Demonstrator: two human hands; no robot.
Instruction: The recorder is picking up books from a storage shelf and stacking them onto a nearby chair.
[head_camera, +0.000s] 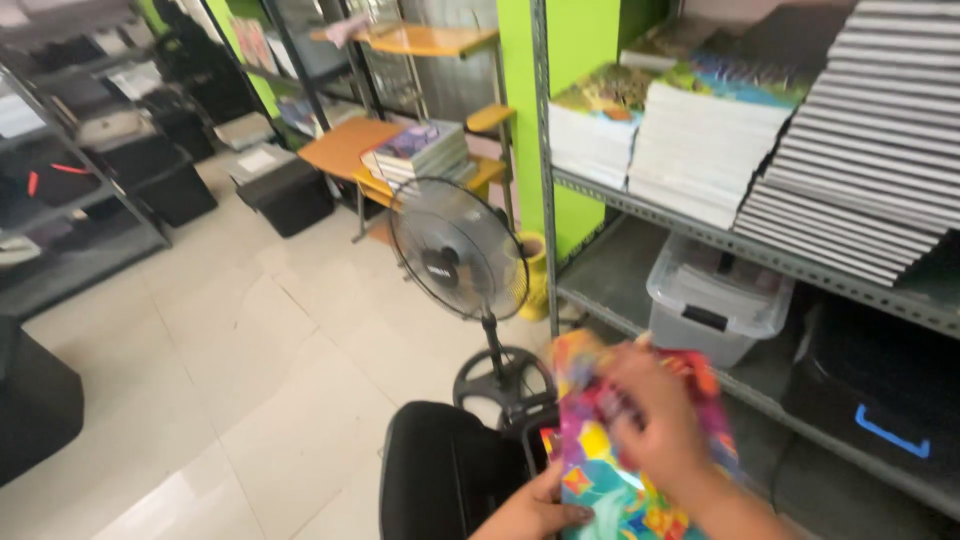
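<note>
The right hand (655, 415) is showing only as a motion-blurred smear, its fingers not separable, and it is covering the middle of the glossy, brightly coloured booklet (600, 470). The booklet's picture is too blurred to read, and its lower part is running off the bottom edge. The left hand (535, 512) is being cut off there too, only thumb and knuckles showing. The black rounded seat back (440, 470) is hiding part of the black pedestal fan's round base (500, 378).
</note>
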